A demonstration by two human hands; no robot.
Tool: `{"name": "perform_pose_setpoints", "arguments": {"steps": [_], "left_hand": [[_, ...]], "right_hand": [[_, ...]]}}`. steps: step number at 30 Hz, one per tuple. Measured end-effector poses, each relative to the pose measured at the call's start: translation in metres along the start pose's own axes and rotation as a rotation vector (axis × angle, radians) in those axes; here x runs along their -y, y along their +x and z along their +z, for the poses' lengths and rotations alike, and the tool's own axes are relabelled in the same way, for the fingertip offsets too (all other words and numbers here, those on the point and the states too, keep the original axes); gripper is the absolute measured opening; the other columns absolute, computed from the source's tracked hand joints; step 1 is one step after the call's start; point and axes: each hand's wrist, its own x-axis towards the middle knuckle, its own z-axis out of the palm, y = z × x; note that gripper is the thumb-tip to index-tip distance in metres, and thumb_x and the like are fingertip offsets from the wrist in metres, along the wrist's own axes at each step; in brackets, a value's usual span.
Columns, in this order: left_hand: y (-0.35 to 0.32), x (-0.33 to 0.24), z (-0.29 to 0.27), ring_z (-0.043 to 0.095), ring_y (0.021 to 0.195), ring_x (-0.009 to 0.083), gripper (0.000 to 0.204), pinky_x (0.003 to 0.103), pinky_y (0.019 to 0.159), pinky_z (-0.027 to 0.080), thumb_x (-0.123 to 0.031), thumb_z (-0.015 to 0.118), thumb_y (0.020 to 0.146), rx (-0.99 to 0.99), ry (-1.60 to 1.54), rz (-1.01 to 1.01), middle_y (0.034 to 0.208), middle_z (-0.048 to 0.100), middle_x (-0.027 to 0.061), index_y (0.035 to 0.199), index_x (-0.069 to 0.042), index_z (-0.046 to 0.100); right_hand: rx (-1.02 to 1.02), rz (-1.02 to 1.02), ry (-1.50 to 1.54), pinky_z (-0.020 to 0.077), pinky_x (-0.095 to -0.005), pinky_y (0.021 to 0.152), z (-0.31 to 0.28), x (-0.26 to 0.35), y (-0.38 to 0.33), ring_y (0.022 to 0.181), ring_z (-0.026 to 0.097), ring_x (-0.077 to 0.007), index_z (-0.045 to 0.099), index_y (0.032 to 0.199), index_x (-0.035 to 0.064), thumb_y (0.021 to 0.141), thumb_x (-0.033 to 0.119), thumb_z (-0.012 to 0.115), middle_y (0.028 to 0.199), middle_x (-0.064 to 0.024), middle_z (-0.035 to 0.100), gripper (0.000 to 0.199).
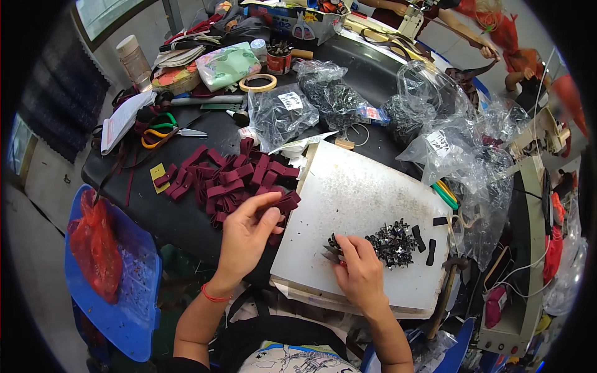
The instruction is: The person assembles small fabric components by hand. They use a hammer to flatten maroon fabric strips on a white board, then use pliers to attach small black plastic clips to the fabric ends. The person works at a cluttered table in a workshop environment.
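My left hand (244,235) is at the right edge of a pile of maroon ribbon bows (233,177), its thumb and forefinger closing on one maroon ribbon bow (288,202). Over the white board (348,180), my right hand (362,270) is closed round a small pointed metal tool (331,254) with a bit of red by the palm; its exact kind is hidden. A small dark piece shows by its fingertips. Just right of that hand lies a heap of small shiny black metal clips (398,244). Black ribbon bows (430,252) rest beside the heap.
Orange-and-green-handled scissors (163,132), a tape roll (258,82) and clear plastic bags (283,115) crowd the black table's far side. A blue tray (140,280) with a red bag stands lower left. A hammer (449,273) lies along the board's right edge. Another person works at the far right.
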Motion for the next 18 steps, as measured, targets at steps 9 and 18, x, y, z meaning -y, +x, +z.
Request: {"name": "perform_pose_setpoints", "arguments": {"steps": [9, 18], "left_hand": [[-0.011, 0.006, 0.011, 0.063, 0.096, 0.0162, 0.035, 0.028, 0.087, 0.052, -0.006, 0.057, 0.093, 0.108, -0.105, -0.106, 0.109, 0.063, 0.0132, 0.125, 0.007, 0.052], [-0.013, 0.008, 0.015, 0.064, 0.097, 0.0173, 0.035, 0.028, 0.086, 0.053, -0.006, 0.057, 0.093, 0.140, -0.161, -0.193, 0.110, 0.063, 0.0164, 0.123, 0.009, 0.051]], "right_hand": [[-0.029, 0.040, 0.040, 0.0504, -0.0375, 0.067, 0.005, -0.009, 0.009, 0.078, 0.059, -0.0288, 0.058, 0.115, -0.0009, 0.070, -0.008, 0.062, 0.085, -0.0132, 0.060, 0.046], [-0.013, 0.079, 0.158, 0.0506, -0.0329, 0.066, -0.005, -0.012, 0.007, 0.073, 0.061, -0.0267, 0.061, 0.111, 0.0046, 0.067, -0.013, 0.058, 0.090, -0.0130, 0.061, 0.047]]}}
